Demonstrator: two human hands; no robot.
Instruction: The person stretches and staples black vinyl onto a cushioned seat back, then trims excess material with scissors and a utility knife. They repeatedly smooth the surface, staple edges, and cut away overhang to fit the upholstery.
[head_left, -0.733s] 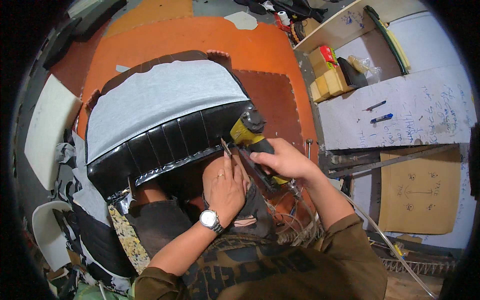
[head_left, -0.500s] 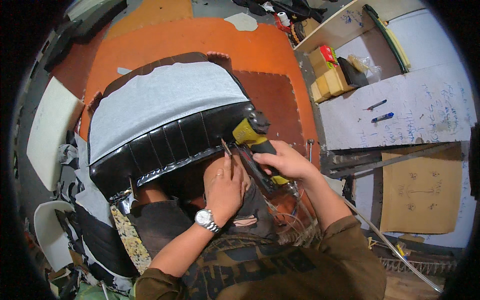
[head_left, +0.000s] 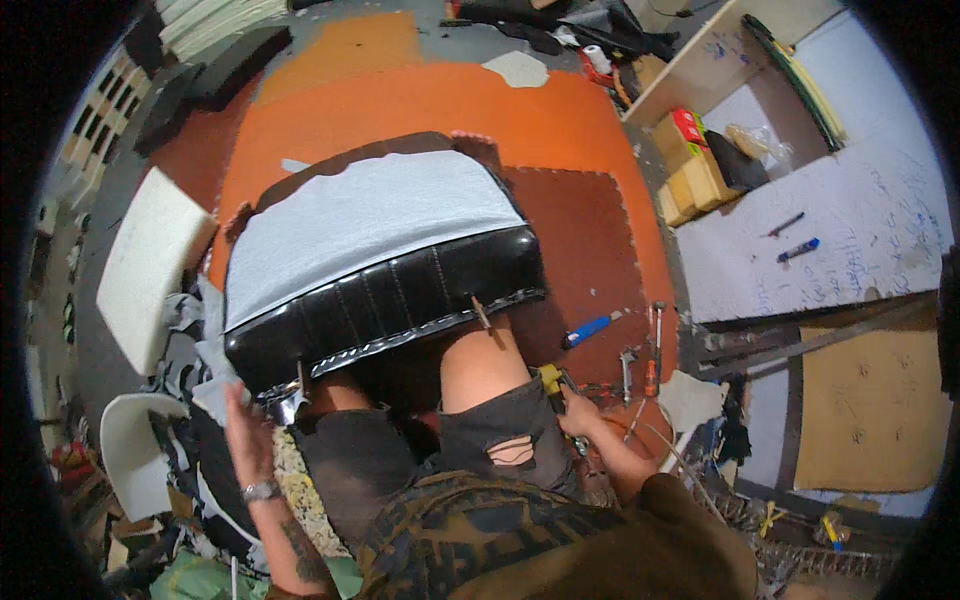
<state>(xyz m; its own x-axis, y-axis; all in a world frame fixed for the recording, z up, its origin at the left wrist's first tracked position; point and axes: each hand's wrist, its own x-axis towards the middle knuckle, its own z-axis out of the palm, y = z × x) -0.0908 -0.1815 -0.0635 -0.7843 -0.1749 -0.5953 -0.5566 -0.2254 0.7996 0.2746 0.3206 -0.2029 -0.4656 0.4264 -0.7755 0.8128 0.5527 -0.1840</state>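
Observation:
A padded black seat cover [head_left: 385, 300], stitched in vertical channels with a pale grey cloth panel [head_left: 380, 215] across its top, rests against my knees. Thin brown tabs [head_left: 481, 312] stick out at its near edge. My left hand [head_left: 247, 437] is slightly blurred, fingers stretched out, beside the cover's near left corner and touching nothing I can make out. Low beside my right thigh, my right hand [head_left: 582, 416] is closed round a yellow and black staple gun [head_left: 549, 378], partly hidden by the hand and leg.
On the brown mat to the right lie a blue utility knife [head_left: 592, 328], a wrench [head_left: 627, 372] and a red-handled screwdriver [head_left: 651, 378]. White foam [head_left: 152, 270] and fabric scraps lie left. Yellow blocks [head_left: 692, 190] and pens sit on a white board [head_left: 810, 240] at right.
My right hand has lowered the staple gun from the cover's right corner to beside my thigh. My left hand has left the right tab and swung to the left side. The view has shifted.

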